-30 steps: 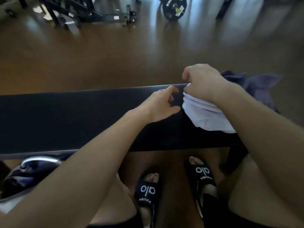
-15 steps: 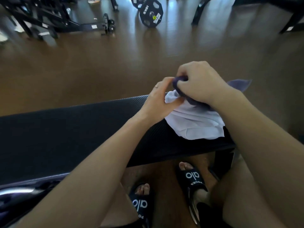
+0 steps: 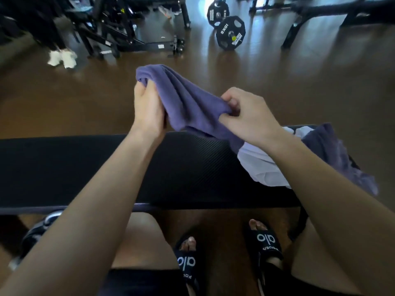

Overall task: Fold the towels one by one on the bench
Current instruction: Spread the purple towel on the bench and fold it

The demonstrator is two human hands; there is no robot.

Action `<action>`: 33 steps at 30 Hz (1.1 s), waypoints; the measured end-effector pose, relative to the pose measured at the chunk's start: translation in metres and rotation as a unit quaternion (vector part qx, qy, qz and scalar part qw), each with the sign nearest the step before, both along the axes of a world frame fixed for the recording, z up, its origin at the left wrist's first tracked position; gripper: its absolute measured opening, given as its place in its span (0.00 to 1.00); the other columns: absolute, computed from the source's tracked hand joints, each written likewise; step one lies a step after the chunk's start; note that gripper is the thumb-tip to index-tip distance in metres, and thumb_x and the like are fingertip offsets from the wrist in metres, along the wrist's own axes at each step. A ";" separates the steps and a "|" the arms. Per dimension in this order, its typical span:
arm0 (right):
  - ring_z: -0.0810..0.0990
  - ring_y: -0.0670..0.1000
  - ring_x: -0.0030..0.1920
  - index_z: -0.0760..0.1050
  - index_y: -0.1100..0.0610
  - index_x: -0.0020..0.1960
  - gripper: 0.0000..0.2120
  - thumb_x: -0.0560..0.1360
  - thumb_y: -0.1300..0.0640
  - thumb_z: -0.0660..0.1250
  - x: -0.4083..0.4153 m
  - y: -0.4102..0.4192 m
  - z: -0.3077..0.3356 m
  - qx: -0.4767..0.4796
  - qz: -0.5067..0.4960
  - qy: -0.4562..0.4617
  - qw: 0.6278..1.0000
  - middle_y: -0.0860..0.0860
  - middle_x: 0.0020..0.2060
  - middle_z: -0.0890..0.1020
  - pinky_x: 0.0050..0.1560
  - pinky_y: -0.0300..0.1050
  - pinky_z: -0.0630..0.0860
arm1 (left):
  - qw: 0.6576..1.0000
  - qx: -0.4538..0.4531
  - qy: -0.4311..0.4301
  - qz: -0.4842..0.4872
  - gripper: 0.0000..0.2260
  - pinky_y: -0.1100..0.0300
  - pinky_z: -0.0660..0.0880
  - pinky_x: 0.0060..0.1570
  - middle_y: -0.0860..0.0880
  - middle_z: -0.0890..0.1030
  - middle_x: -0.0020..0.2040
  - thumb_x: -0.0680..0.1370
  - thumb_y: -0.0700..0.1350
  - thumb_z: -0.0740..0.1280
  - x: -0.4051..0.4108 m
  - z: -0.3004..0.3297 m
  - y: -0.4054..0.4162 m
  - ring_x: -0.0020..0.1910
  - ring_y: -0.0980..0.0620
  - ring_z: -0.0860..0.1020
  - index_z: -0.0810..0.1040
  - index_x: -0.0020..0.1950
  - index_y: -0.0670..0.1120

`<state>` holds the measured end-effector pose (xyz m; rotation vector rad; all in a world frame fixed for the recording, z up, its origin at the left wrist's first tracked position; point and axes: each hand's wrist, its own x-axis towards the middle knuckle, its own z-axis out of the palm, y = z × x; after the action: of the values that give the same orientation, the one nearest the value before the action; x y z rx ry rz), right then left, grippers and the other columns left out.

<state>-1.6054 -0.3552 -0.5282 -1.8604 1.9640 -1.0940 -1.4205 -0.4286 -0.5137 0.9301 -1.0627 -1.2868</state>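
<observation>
Both hands grip purple towel (image 3: 188,101) above bench (image 3: 85,167)

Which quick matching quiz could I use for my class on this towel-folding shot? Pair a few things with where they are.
1. purple towel
2. white towel
3. weight plate
4. bench

A. on the floor behind
B. held up in both hands
C. lying at the bench's right end
D. across the view, in front of the knees

Pairs: 1-B, 2-C, 3-A, 4-D
</observation>
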 end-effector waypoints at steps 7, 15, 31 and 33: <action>0.76 0.53 0.41 0.70 0.56 0.43 0.08 0.71 0.58 0.70 0.073 -0.010 -0.024 0.060 0.156 0.031 0.985 0.47 0.37 0.77 0.43 0.49 0.72 | 0.997 -0.034 -0.036 0.057 0.08 0.50 0.77 0.62 0.53 0.80 0.50 0.85 0.45 0.56 0.065 0.027 -0.009 0.53 0.52 0.80 0.73 0.50 0.55; 0.74 0.50 0.24 0.73 0.56 0.36 0.06 0.70 0.63 0.61 0.097 -0.046 0.009 0.095 0.100 -0.155 0.978 0.46 0.22 0.73 0.31 0.42 0.72 | 0.970 0.066 -0.201 0.116 0.08 0.56 0.76 0.45 0.52 0.78 0.42 0.81 0.44 0.59 0.165 0.013 -0.032 0.40 0.54 0.78 0.73 0.43 0.53; 0.68 0.51 0.36 0.69 0.55 0.37 0.09 0.71 0.54 0.68 0.166 -0.064 0.017 0.186 0.135 -0.298 0.926 0.52 0.33 0.68 0.42 0.46 0.64 | 0.881 -0.058 -0.459 -0.094 0.22 0.54 0.78 0.51 0.48 0.81 0.53 0.75 0.51 0.75 0.122 -0.032 0.019 0.52 0.50 0.80 0.69 0.63 0.47; 0.73 0.49 0.37 0.73 0.56 0.43 0.08 0.71 0.54 0.71 0.163 -0.066 0.017 0.176 0.170 -0.320 0.915 0.51 0.35 0.73 0.43 0.44 0.66 | 0.885 -0.082 -0.457 -0.036 0.11 0.57 0.76 0.46 0.50 0.82 0.48 0.80 0.45 0.67 0.120 -0.028 0.012 0.46 0.52 0.79 0.73 0.61 0.46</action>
<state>-1.4420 -0.4209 -0.5112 -1.3470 1.2966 -0.9884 -1.3007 -0.4169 -0.5412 1.4208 -1.9095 -0.7606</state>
